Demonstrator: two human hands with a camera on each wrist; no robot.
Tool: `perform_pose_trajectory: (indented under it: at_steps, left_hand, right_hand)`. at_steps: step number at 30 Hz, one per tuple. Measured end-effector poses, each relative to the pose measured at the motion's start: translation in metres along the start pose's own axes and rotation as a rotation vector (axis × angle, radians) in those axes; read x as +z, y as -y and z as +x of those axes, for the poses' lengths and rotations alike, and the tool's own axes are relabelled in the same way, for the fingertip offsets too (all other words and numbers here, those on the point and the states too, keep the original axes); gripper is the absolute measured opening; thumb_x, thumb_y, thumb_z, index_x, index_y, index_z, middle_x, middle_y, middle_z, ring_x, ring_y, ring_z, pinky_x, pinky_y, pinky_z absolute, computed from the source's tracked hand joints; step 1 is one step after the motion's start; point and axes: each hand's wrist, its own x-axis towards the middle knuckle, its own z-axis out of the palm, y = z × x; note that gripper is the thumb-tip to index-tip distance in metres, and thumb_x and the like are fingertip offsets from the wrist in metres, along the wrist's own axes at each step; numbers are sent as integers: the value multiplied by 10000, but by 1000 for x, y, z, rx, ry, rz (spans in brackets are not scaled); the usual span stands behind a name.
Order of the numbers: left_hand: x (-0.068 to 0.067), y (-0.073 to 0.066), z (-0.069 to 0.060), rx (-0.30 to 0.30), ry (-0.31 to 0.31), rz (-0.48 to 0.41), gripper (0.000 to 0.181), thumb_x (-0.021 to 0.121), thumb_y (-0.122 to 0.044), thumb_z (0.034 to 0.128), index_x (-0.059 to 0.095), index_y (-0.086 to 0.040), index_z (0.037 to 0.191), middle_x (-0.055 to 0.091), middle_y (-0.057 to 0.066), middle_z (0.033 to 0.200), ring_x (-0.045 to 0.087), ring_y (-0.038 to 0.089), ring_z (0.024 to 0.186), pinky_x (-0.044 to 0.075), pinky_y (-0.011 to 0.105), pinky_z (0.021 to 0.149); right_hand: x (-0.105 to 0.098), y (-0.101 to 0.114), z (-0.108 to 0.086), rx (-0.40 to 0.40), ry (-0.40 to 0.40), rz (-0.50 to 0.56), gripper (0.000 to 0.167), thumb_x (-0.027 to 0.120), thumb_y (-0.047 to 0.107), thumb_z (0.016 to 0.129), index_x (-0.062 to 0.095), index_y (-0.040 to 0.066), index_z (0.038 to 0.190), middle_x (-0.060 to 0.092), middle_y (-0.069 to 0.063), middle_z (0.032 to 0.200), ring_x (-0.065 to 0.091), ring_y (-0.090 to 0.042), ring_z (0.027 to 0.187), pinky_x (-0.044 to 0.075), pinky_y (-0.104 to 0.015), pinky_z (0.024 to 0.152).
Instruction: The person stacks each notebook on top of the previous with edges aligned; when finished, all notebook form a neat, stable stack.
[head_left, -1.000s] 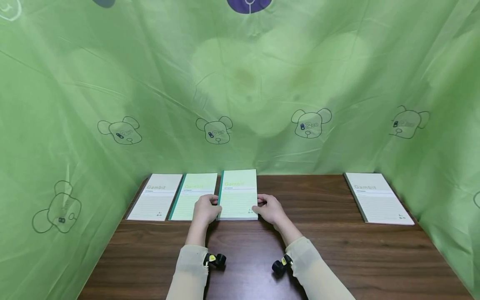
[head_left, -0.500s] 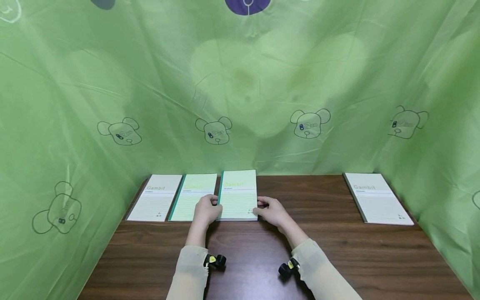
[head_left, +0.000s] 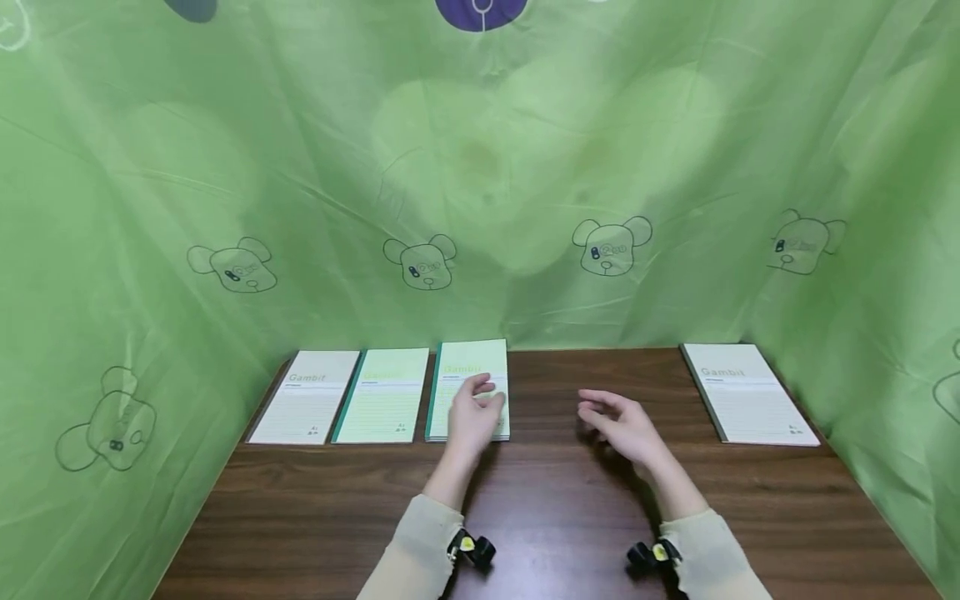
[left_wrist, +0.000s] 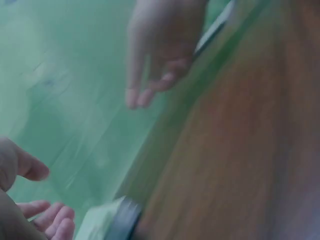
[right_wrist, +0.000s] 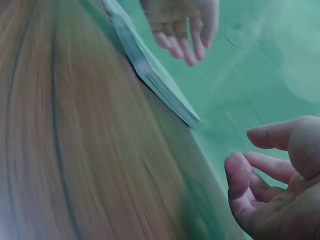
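Observation:
A light green notebook (head_left: 480,354) with a darker green spine lies on others at the table's back, right of the two left-hand notebooks. Over it hovers my left hand (head_left: 474,417), its fingers loosely bent and nothing in them. To the right, above bare wood, is my right hand (head_left: 621,427), fingers relaxed and holding nothing. Both hands show in the right wrist view: the right hand (right_wrist: 285,180) near the lower corner, the left hand (right_wrist: 185,25) above the stack of notebooks (right_wrist: 150,75). The left wrist view is blurred.
A white notebook (head_left: 303,400) and a light green notebook (head_left: 386,400) lie side by side at the left. Another white notebook (head_left: 750,396) lies at the far right. A green cloth (head_left: 525,167) hangs around the dark wooden table (head_left: 555,533).
Both hands have let go of the notebook stack's sides. My left hand has moved right over the stack, and my right hand has moved right, away from it. The head view has shifted slightly.

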Motion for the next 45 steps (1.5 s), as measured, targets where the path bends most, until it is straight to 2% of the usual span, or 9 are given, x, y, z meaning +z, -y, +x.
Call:
perform_pose_trajectory:
  at_steps: [4,9,13,23,28,31,35,39,45]
  left_hand:
    - [33,-4,-11,59,58,-17,438,765,-135,958,682,-22,1372,752,194,1279,745,226,951,603,361,814]
    - [80,-14,-19,128,136,49,417,765,-198,970,697,-65,1360,778,131,1270,743,132,897,609,327,804]
    - [118,-25,-23,134,189,64,403,782,-216,959,713,-86,1334,795,98,1241,738,79,862,594,264,789]
    - [189,-53,-35,27,269,10,367,825,-205,921,741,-163,1276,812,16,1157,658,-32,803,527,188,783]
    - [211,-64,-45,-4,309,18,420,838,-207,911,732,-173,1316,799,-32,1177,690,24,912,528,203,858]
    - [221,-66,-52,-26,365,60,475,845,-224,911,712,-187,1366,784,-68,1216,709,82,1062,523,217,928]
    - [230,-61,-58,-56,423,110,521,846,-229,912,687,-208,1408,763,-84,1256,681,105,1194,513,236,994]
    - [234,-56,-58,-72,427,117,523,838,-220,916,681,-213,1414,757,-67,1261,670,114,1225,514,253,1014]
    - [235,-53,-57,-103,444,95,528,836,-195,923,679,-198,1427,754,-34,1263,678,124,1205,532,267,989]
  right_hand:
    - [-40,-7,-13,-1,-45,-10,505,719,198,1076,598,-25,1512,714,-237,1327,672,-232,758,564,-369,572]
    - [-95,-24,-29,-36,-106,-66,487,717,223,1083,616,-25,1490,772,71,1177,713,-153,865,598,-342,677]
    - [-140,-40,-40,-67,-182,-111,300,715,217,1085,742,180,1381,736,261,1088,691,-25,921,576,-256,743]
    - [-224,-56,-48,16,-370,-42,311,731,210,1067,763,520,1072,682,346,963,622,61,799,522,-148,670]
    - [-249,-69,-49,44,-433,-172,207,727,279,1062,756,452,1171,607,411,977,565,78,862,475,-113,700]
    - [-257,-77,-50,112,-398,-303,477,649,388,1095,641,176,1523,724,94,1340,613,-209,1237,445,-119,884]
    - [-259,-84,-46,200,-317,-420,839,586,421,1114,238,-104,1669,272,-401,1679,295,-628,1491,453,-317,1078]
    - [-255,-90,-39,217,-300,-479,885,717,268,1047,215,-162,1636,298,-497,1586,353,-657,1415,475,-579,1049]
    - [-245,-92,-38,223,-277,-470,999,851,169,932,219,-171,1628,372,-508,1504,464,-596,1292,468,-248,788]
